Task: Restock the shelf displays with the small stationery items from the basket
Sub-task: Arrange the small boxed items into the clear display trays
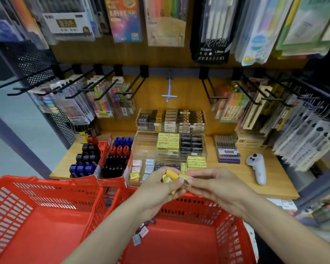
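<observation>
Erasers bunched in both hands above the basket.
Left hand [160, 184] clutches several erasers [171, 177]; right hand [215, 184] pinches one; a loose one could drop into the red basket [234, 225].

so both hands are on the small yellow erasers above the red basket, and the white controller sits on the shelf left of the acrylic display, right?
Not quite. In the head view the white controller lies right of the acrylic display, not left. Both the left hand and right hand do hold yellow erasers above the red basket.
</observation>
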